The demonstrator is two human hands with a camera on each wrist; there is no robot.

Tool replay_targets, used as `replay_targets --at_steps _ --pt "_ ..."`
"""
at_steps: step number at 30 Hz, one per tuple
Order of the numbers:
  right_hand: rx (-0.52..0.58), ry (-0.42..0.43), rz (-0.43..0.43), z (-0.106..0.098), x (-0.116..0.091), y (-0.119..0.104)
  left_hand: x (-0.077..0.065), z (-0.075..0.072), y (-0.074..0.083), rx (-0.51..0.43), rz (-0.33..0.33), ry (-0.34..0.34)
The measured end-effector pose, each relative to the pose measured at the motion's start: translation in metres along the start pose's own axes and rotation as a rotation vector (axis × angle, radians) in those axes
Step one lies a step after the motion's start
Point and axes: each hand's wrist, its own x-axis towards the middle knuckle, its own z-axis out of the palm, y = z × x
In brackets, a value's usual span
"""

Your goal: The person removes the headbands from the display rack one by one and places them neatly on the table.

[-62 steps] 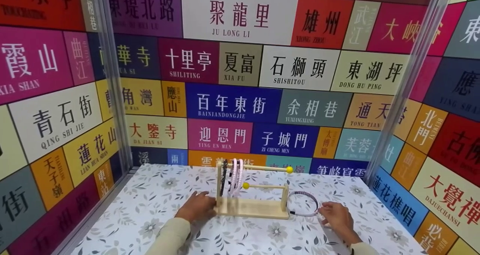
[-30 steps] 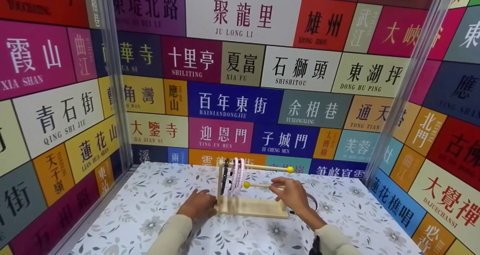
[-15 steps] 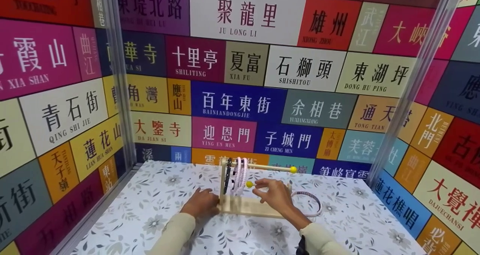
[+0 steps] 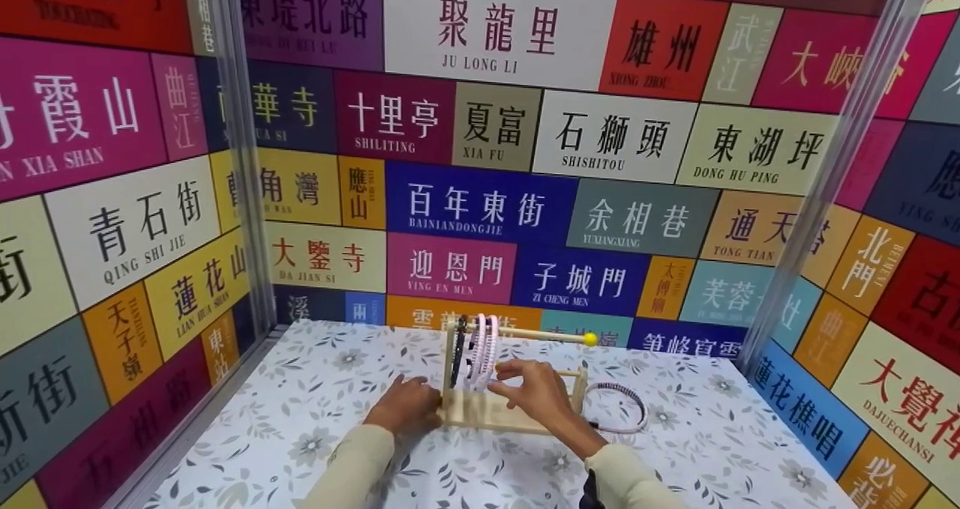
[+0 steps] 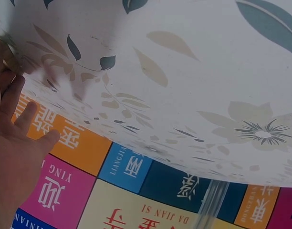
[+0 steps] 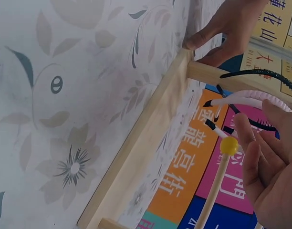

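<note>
A wooden headband stand (image 4: 476, 411) has two horizontal rods at different heights. Black and pink headbands, a black one (image 4: 456, 359) and pink ones (image 4: 488, 344), hang from the upper rod at its left end. My left hand (image 4: 405, 405) holds the left end of the base, thumb at its corner in the right wrist view. Beside the pink headbands is my right hand (image 4: 536, 396), thumb and fingers apart around the lower rod's yellow ball (image 6: 228, 146). One fingertip overlaps a pink headband in the right wrist view; whether it touches, I cannot tell.
A loose pinkish headband with dark teeth (image 4: 643, 411) lies right of the stand on the flower-patterned tabletop (image 4: 315, 449). The upper rod ends in another yellow ball (image 4: 591, 339). Sign-covered walls with clear corner posts (image 4: 795, 217) enclose the table.
My right hand has left the loose headband, come over the lower rod and moved left to the hanging headbands, fingers free of it. The left hand stays at the stand's end.
</note>
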Motion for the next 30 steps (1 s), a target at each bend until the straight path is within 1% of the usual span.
replay_targets --at_steps 3,7,9,11,15,21,25,30 --pt "-0.017 0.0 -0.005 0.005 0.002 -0.002 -0.001 -0.001 0.0 -0.029 -0.014 -0.001" --pt "-0.082 0.012 -0.018 0.012 0.004 -0.006 0.005 0.005 -0.003 -0.01 -0.048 -0.028" --pt "-0.111 0.02 -0.018 0.013 0.004 -0.007 0.008 0.009 -0.004 0.009 -0.051 -0.036" --pt "-0.127 0.028 -0.017 0.013 0.005 -0.007 0.008 0.01 -0.004 0.018 -0.046 -0.034" --pt "-0.118 0.032 -0.01 0.014 0.006 -0.008 0.005 0.006 -0.004 0.008 -0.036 -0.017" --pt "-0.088 0.031 -0.004 0.012 0.005 -0.007 0.004 0.004 -0.004 -0.024 -0.033 -0.014" --pt "-0.081 0.035 -0.008 0.009 0.004 -0.006 0.005 0.007 -0.005 -0.029 -0.026 -0.008" --pt "-0.093 0.063 -0.017 0.006 0.002 -0.004 0.005 0.01 -0.008 -0.022 -0.019 0.001"
